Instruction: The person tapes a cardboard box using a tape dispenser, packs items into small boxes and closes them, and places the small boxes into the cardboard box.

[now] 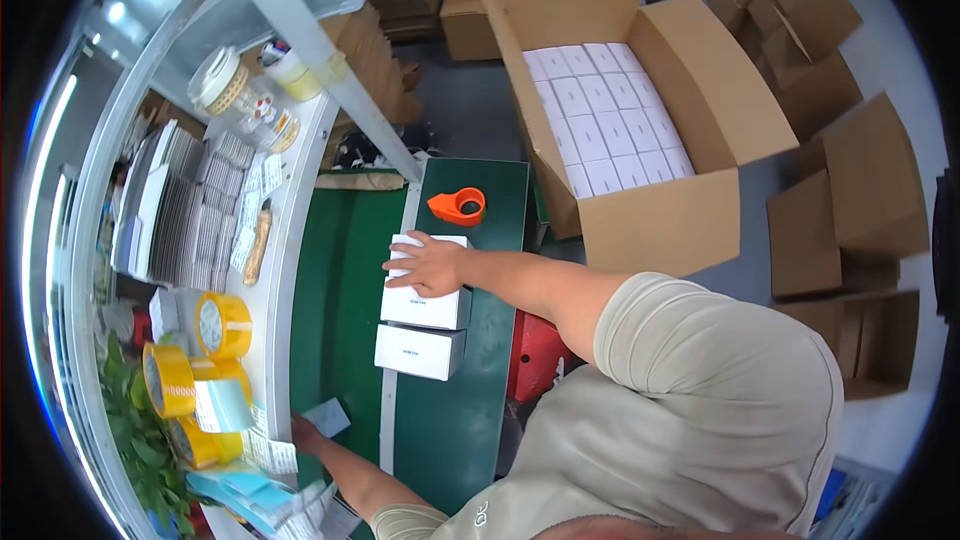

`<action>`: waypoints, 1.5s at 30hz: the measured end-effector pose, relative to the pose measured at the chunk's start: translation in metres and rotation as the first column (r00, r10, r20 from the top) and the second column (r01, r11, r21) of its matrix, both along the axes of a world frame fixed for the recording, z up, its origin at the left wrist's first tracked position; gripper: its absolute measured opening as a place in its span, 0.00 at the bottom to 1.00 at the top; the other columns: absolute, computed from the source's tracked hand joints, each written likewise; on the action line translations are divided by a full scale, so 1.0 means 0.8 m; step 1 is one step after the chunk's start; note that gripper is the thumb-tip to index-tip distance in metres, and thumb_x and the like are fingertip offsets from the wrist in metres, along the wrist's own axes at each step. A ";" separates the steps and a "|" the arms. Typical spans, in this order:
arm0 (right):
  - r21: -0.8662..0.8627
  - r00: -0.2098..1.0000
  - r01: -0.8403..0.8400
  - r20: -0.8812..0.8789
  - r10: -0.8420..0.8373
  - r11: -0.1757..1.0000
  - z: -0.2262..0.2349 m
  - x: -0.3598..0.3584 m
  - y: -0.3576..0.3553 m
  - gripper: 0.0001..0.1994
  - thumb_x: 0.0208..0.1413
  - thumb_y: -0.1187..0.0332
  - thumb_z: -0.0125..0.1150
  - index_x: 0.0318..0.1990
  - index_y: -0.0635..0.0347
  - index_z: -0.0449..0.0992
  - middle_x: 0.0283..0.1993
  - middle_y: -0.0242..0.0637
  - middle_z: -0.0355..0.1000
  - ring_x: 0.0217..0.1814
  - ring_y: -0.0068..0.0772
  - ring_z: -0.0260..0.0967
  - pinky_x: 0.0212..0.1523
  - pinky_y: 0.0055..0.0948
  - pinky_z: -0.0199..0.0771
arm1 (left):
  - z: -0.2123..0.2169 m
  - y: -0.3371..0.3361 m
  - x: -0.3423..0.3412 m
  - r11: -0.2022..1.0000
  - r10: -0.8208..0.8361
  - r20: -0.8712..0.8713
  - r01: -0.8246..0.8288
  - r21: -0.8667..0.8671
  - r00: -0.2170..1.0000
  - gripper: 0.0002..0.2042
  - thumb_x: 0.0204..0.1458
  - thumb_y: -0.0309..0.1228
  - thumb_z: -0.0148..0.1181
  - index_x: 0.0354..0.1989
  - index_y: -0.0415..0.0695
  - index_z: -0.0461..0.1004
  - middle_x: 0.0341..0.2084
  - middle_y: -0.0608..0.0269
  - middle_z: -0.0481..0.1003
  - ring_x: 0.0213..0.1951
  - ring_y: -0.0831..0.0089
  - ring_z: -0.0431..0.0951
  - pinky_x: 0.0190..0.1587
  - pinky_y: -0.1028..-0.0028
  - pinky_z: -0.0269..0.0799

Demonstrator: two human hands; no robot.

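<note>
My right hand lies with fingers spread on top of a white carton on the green work table. Right beside it, nearer to me, sits a second small white carton. My left hand reaches to the edge of the shelf at the lower left; its fingers are hidden. Close to that hand lies a pale card or flat packet. An orange tape dispenser rests on the table beyond the cartons.
A large open cardboard box holding rows of white cartons stands at the far right. On the left shelf are yellow tape rolls, stacked flat sheets, and a clear jar. More cardboard boxes stand along the right.
</note>
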State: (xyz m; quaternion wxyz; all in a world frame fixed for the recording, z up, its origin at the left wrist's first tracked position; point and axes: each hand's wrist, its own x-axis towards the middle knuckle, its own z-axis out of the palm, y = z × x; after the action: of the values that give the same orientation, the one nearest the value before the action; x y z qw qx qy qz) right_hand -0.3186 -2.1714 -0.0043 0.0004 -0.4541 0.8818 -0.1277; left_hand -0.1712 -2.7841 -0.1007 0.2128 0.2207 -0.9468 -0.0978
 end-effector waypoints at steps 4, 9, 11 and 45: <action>-0.017 0.999 -0.043 -0.008 0.042 0.999 -0.004 -0.010 -0.021 0.27 0.61 0.58 0.49 0.70 0.36 0.67 0.78 0.33 0.55 0.81 0.48 0.44 0.76 0.64 0.40 | 0.040 0.122 0.108 0.990 0.140 0.147 -0.139 -0.018 0.979 0.30 0.53 0.42 0.59 0.68 0.55 0.71 0.67 0.52 0.69 0.69 0.49 0.62 0.73 0.52 0.55; -0.021 0.997 -0.050 -0.060 0.049 0.998 -0.031 -0.030 -0.019 0.26 0.57 0.58 0.58 0.65 0.48 0.73 0.71 0.39 0.64 0.74 0.48 0.57 0.72 0.58 0.53 | 0.144 0.452 0.140 0.976 -0.101 0.136 0.072 0.204 0.986 0.38 0.42 0.45 0.71 0.66 0.50 0.70 0.68 0.48 0.66 0.69 0.44 0.63 0.67 0.51 0.64; -0.022 0.984 -0.083 -0.159 0.079 0.996 0.012 -0.017 -0.026 0.29 0.55 0.64 0.61 0.66 0.50 0.71 0.72 0.40 0.63 0.75 0.50 0.56 0.75 0.58 0.49 | 0.136 0.497 0.156 0.940 -0.332 0.145 0.315 0.132 0.932 0.37 0.45 0.51 0.70 0.65 0.52 0.71 0.71 0.42 0.60 0.70 0.45 0.62 0.64 0.53 0.68; 0.188 0.984 -0.007 -0.172 0.040 0.982 -0.007 -0.009 -0.025 0.32 0.59 0.70 0.45 0.74 0.44 0.62 0.79 0.36 0.52 0.82 0.55 0.42 0.79 0.55 0.39 | 0.077 0.005 0.334 0.820 0.462 0.352 -0.543 0.181 0.814 0.47 0.43 0.64 0.64 0.68 0.46 0.65 0.59 0.52 0.73 0.60 0.49 0.74 0.60 0.55 0.72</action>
State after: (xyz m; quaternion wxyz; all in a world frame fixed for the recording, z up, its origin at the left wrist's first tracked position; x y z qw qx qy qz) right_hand -0.3256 -2.1916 -0.0097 -0.0330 -0.4720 0.8810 -0.0041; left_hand 0.0961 -2.7798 -0.0392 0.0563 0.5041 -0.8514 -0.1331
